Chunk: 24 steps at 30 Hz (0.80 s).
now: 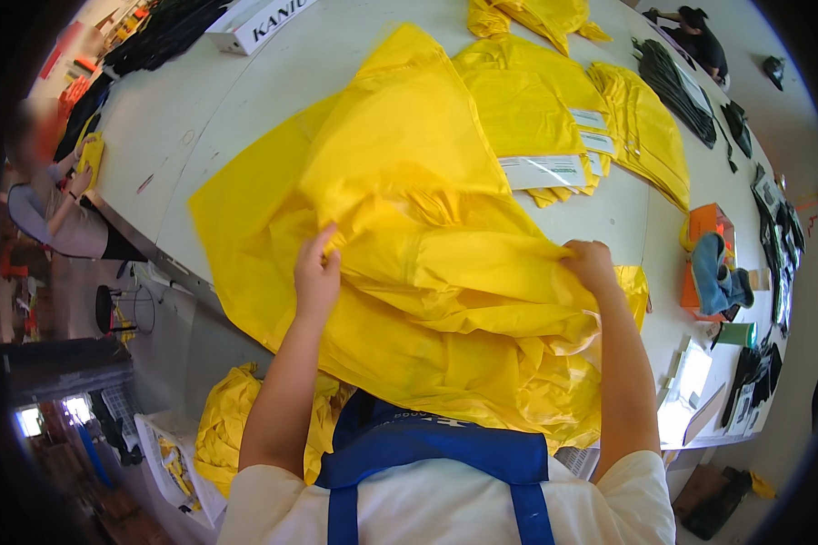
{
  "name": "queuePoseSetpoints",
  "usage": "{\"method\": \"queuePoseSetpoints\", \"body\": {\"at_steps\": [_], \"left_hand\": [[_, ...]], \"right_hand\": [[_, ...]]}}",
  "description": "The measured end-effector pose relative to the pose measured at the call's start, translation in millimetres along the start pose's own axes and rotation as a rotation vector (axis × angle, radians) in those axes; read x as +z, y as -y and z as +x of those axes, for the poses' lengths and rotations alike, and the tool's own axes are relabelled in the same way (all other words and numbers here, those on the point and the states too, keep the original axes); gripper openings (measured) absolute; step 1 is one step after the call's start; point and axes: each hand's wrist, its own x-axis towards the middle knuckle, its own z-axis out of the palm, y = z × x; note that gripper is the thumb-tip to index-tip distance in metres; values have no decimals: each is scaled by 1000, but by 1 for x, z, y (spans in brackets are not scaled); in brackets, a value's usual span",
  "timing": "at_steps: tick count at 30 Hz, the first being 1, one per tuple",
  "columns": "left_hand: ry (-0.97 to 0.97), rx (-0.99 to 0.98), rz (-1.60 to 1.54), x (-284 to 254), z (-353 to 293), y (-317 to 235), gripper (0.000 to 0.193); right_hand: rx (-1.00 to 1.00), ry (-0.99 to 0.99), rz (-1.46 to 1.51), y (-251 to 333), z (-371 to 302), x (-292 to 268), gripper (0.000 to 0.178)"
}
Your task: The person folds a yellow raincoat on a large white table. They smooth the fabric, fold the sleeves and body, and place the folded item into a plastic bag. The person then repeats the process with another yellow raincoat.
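A large yellow raincoat (400, 145) of smooth, thin material lies spread and rumpled across the table in front of me. Its near edge hangs over the table's edge against my blue apron (427, 454). My left hand (317, 277) pinches a fold near the middle of the raincoat. At its right side, my right hand (590, 265) grips another fold with curled fingers. Loose creases run between the two hands, and gathered material shows just above them. Part of the fingertips on both sides is hidden in the cloth.
Folded yellow garments (527, 113) with white label cards (545, 173) lie behind the raincoat. An orange box (711, 222) with a blue cloth (709, 272) stands right. A white box (259, 23) sits at the far edge. Below left are crumpled yellow garments (223, 427). Another person (59, 213) works left.
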Motion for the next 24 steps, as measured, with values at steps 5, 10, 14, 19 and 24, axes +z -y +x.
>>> {"method": "queuePoseSetpoints", "body": {"at_steps": [5, 10, 14, 19, 24], "left_hand": [[-27, 212, 483, -28, -19, -31, 43], [-62, 485, 497, 2, 37, -125, 43], [470, 295, 694, 28, 94, -90, 34], [60, -114, -1250, -43, 180, -107, 27], [-464, -311, -1363, -160, 139, 42, 37]], "right_hand": [[-356, -270, 317, 65, -106, -123, 30], [-718, 343, 231, 129, -210, -120, 28], [-44, 293, 128, 118, -227, -85, 31], [30, -516, 79, 13, -233, -58, 26], [-396, -1217, -136, 27, -246, -48, 28]]}}
